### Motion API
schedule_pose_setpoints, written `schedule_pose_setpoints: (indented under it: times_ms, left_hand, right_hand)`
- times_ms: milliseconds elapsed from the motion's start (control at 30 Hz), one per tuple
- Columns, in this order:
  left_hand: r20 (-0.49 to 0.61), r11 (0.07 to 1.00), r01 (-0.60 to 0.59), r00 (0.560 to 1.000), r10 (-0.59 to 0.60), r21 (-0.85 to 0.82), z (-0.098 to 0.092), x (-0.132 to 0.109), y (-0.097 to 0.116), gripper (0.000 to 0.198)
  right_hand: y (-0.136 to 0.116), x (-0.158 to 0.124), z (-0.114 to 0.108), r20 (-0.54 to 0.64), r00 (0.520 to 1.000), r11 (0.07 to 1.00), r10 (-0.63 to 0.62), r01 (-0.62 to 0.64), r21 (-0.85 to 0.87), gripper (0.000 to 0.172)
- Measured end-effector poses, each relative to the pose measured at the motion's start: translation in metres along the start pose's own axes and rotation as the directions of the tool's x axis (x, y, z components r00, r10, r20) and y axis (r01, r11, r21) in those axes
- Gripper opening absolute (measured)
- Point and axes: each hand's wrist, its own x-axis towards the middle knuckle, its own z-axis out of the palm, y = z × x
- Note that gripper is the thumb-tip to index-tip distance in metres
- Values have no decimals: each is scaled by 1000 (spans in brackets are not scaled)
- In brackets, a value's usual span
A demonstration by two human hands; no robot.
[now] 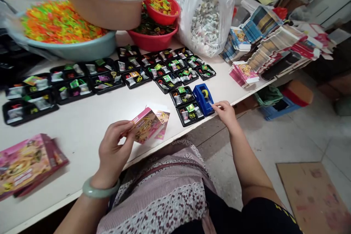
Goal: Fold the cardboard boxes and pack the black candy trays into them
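My left hand (116, 150) pinches a small pink printed box (146, 125) by its left edge, above the table's front. Under and behind the box lies a flat printed card (163, 122). Over at the blue tape dispenser (201, 97), my right hand (225, 112) has thumb and fingertips closed at the cutting end, seemingly on a short piece of clear tape (211, 104). A roll of yellowish tape (205, 93) sits in the dispenser. Two black compartment trays with small toys and packets stand against its left side, the nearer tray (189, 113) close to the table edge.
Rows of filled black trays (106, 81) cover the middle of the white table (90, 117). Behind them stand a blue basin (82, 48), a beige basin (109, 11), red basins (153, 40) and a plastic bag (203, 18). Printed boxes (30, 162) lie left; card stacks (244, 73) lie right.
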Motion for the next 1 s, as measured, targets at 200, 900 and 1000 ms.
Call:
schedule_pose_setpoints:
  times_ms: [200,900,1000]
  left_hand:
    - [7,1000,26,1000,-26,-3,2,-3,4,30]
    - [203,971,-171,970,136,170,-5,-4,31,33]
    - [361,913,-291,915,179,285,-10,1,35,48]
  right_hand:
    - [19,-23,10,-111,991,965,70,-39,260,32]
    - [-155,-81,84,494,835,734,-244,-174,657,23]
    - [-165,-73,110,571,782,745,-250,-222,629,42]
